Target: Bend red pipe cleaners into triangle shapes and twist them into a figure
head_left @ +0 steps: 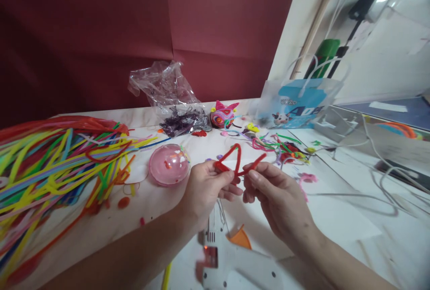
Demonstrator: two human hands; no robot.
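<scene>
Both hands meet over the middle of the table around a red pipe cleaner (238, 158) bent into a pointed triangular loop. My left hand (210, 185) pinches the base of the loop between thumb and fingers. Its free end sticks up to the right, and my right hand (273, 191) pinches it near that end. Below the hands lies a white glue gun (242, 272) with a small red light lit on it. An orange fan-shaped piece (240, 238) is beside the glue gun.
Many coloured pipe cleaners (50, 173) heap at the left, near a pink transparent bowl (169, 164). Behind are a clear plastic bag (168, 93), a pink eared figure (224, 114) and a blue-white carrier bag (298, 102). A cable (356, 196) runs along the right.
</scene>
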